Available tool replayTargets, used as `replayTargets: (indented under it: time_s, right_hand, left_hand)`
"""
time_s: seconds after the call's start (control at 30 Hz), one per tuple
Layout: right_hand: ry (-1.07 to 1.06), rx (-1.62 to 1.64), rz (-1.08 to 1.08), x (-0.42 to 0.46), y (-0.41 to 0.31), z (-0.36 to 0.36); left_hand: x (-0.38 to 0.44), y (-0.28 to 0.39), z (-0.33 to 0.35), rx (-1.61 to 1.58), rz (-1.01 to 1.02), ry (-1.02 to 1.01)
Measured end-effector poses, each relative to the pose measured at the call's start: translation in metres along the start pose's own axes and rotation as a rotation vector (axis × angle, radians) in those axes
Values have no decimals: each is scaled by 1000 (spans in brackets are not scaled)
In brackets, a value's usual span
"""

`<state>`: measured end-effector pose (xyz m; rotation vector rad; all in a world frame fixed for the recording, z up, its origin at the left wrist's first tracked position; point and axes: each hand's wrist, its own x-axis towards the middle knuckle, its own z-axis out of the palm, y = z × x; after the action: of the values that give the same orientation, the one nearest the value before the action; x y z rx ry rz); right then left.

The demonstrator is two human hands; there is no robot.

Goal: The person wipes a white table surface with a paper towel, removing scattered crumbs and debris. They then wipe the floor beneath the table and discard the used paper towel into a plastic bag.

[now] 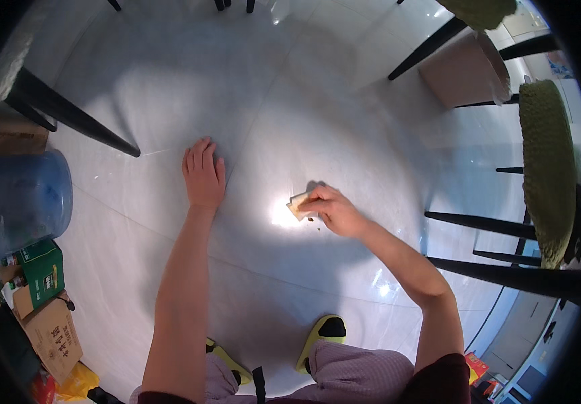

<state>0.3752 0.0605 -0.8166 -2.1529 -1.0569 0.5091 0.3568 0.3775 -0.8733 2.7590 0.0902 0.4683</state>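
My right hand (338, 212) pinches a folded, whitish piece of paper or tissue (298, 206) with yellowish-brown stains, low over the tiled floor (270, 283) or against it. Just below the paper lie two small dark brown bits (311, 219), close to my fingers. A bright patch of light falls on the tile to the left of the paper. My left hand (203, 177) rests palm down on the floor with its fingers somewhat apart and holds nothing.
Green-cushioned chairs (547, 171) with black legs and a pinkish bin (464, 70) stand at the right. A black table leg (78, 113), a clear bluish plastic tub (23, 197) and cardboard boxes (53, 338) line the left. My yellow-green slippers (320, 338) are below.
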Motion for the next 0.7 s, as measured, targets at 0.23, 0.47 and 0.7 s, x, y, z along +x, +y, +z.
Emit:
replayTargets:
  time_s: [0.23,0.47,0.7]
  right_hand:
    - [512,208,517,-93,-3,-23]
    - [562,75,601,-88,0,58]
    - [381,218,579,-18,-27,64]
  left_hand:
    - [16,7,-55,-214,-188,-340]
    - [-101,29,-189,-492,-131,-941]
    - [-205,46,-245,-683,-406,-1099]
